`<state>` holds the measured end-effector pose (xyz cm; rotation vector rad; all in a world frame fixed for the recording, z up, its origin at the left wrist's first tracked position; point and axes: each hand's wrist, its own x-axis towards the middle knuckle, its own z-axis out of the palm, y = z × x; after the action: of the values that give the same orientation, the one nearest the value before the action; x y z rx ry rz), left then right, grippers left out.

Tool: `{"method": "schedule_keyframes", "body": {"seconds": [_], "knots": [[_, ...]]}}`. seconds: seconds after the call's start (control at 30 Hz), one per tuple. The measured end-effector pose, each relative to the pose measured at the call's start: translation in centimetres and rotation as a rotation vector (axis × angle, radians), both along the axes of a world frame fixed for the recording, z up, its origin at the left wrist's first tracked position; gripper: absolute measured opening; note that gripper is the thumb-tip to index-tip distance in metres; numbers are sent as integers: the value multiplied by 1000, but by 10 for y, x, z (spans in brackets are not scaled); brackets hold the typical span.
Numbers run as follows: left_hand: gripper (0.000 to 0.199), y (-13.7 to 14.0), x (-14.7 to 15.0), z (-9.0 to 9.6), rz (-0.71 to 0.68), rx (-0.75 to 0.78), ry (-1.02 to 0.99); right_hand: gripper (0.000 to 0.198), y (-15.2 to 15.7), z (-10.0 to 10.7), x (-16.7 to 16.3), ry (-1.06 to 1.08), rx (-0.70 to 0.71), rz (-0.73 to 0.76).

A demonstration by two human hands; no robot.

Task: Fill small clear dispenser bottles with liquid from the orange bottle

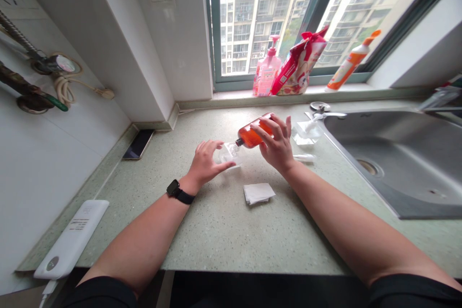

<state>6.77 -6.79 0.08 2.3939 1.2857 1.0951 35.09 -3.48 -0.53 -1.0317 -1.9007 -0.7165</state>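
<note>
My right hand (277,142) is closed around an amber bottle (250,135) of orange-red liquid. The bottle is tilted, its dark neck pointing down and to the left. Directly below the neck is a small clear plastic container (231,153), its shape hard to make out. My left hand (209,161), with a black watch on the wrist, has its thumb and fingers around the container's near left side. A folded white tissue (259,193) lies on the counter nearer to me. Right of the bottle rests a white pump head (314,124), beside a clear, whitish piece.
A steel sink (393,154) fills the right side. On the windowsill stand a pink pump bottle (267,74), a red bag (301,65) and an orange-white bottle (348,67). A phone (139,144) and a white power bank (72,238) lie left on the counter (216,236).
</note>
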Motion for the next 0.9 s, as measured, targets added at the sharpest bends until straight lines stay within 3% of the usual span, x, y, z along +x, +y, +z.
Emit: {"method": "schedule_keyframes", "body": {"seconds": [0.9], "knots": [[66,-1,1,1,-2,-2,5,93,1,-1,2,9,-75,-14]]}}
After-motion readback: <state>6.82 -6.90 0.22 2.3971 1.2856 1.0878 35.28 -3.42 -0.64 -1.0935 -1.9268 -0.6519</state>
